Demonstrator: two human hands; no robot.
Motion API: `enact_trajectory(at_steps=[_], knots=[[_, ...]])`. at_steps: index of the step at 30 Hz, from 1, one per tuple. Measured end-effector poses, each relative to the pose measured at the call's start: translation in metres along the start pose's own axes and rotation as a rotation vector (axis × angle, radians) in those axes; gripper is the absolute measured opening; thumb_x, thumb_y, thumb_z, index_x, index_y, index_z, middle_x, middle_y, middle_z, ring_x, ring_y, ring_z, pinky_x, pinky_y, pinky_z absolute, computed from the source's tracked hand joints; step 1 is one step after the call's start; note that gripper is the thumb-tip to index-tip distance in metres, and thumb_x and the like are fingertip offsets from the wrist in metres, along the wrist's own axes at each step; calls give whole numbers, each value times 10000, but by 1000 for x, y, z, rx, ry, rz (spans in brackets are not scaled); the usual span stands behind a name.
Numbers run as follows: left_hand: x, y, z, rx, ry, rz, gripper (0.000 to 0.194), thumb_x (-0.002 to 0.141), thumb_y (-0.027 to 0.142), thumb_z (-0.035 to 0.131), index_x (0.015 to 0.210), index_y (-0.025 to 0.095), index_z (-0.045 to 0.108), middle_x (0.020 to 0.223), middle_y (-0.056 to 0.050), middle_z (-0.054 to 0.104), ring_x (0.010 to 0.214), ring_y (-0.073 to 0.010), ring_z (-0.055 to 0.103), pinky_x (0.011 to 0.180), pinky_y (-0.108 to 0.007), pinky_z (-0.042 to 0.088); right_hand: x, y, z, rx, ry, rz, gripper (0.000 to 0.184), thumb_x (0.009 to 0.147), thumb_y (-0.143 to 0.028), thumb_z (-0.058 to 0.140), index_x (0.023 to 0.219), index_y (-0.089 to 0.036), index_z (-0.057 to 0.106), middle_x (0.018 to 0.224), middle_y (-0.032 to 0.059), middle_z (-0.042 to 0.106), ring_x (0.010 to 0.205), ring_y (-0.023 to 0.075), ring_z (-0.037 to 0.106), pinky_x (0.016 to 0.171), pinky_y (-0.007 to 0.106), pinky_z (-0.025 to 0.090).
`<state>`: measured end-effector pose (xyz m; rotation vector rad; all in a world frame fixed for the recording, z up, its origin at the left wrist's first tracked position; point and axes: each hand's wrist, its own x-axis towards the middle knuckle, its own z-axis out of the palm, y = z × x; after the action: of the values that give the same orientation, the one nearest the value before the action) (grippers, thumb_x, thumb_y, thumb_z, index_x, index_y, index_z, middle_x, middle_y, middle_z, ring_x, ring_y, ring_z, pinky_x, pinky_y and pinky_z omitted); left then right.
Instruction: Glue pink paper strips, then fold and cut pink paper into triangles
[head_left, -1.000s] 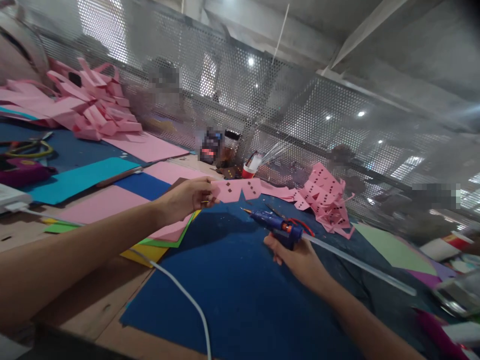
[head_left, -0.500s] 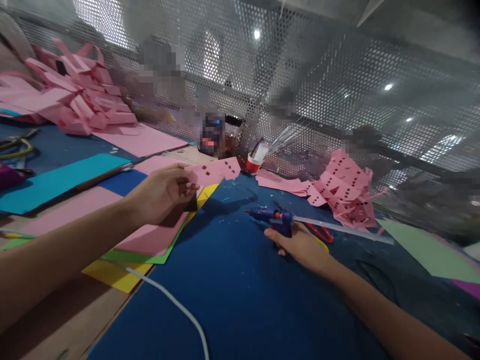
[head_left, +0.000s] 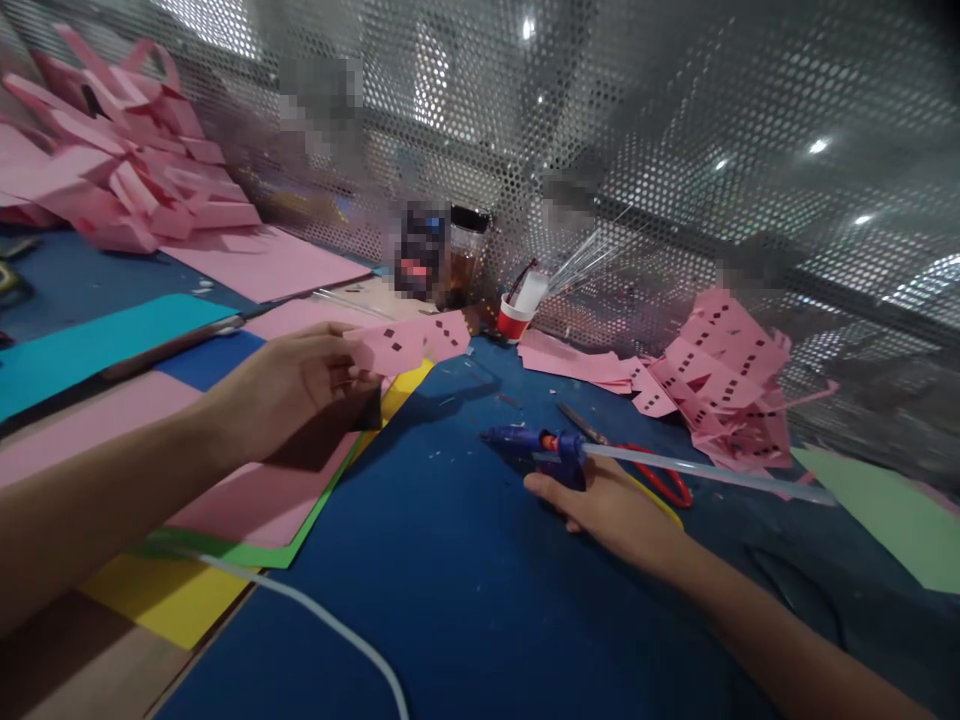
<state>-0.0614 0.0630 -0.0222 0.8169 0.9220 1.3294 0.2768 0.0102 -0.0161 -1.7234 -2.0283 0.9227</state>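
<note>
Moved since the first frame: pink dotted paper strip (head_left: 412, 345), now farther left of the hot-glue gun (head_left: 568, 467) and well apart from its nozzle.

Lower left to bottom: white cable (head_left: 330, 620), across coloured sheets and blue work surface (head_left: 450, 610).

Right of centre: right hand (head_left: 619, 515), closed about the gun's grip, thumb along the near side; trigger finger hidden, so I cannot tell whether it presses. Clear glue stick (head_left: 697, 472) juts from the rear. Beside it, scissors (head_left: 679, 487), red and yellow handles.

Left of centre: left hand (head_left: 277, 390), fingertips pinched shut on the strip's near end, free end raised.

Stage, in my judgement: strip and gun held ready, not joined. Bringing them together calls for a steady strip and fingertips kept off the nozzle.

Beyond: red-and-white cup (head_left: 514, 318); right, heaped dotted strips (head_left: 724, 370); upper left, folded pink strips (head_left: 142, 170); behind, perforated screen (head_left: 645, 130).
</note>
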Motion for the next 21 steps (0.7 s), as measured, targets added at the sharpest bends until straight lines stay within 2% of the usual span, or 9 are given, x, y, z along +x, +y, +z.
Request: enact_trajectory(at_steps=[4, 9, 13, 21], knots=[[1, -1, 1, 8, 11, -9, 155, 780, 193, 774, 858, 177, 642, 768, 1, 646, 714, -148, 635, 722, -287, 577, 1, -1, 0, -32, -6, -1, 345, 889, -565, 629, 957, -235, 704, 655, -2, 605, 477, 142, 532, 442, 262, 392], [0, -1, 2, 10, 0, -13, 153, 791, 201, 770, 855, 177, 633, 780, -1, 645, 739, -158, 644, 712, -282, 578, 2, 1, 0, -26, -5, -26, 316, 898, -546, 628, 904, -237, 693, 623, -10, 582, 466, 137, 517, 427, 252, 357], [0, -1, 1, 21, -32, 2, 137, 802, 198, 751, 860, 174, 629, 784, 0, 647, 727, -142, 639, 701, -259, 574, 1, -3, -2, -34, -13, -25, 321, 903, -543, 618, 930, -231, 690, 628, -12, 588, 459, 134, 513, 439, 256, 360], [2, -2, 0, 37, -26, -5, 138, 799, 200, 757, 860, 166, 638, 794, -3, 646, 714, -129, 631, 708, -255, 579, -2, -14, -7, -91, -87, 73, 377, 927, -579, 570, 974, -216, 663, 695, -16, 598, 523, 126, 543, 537, 258, 425]])
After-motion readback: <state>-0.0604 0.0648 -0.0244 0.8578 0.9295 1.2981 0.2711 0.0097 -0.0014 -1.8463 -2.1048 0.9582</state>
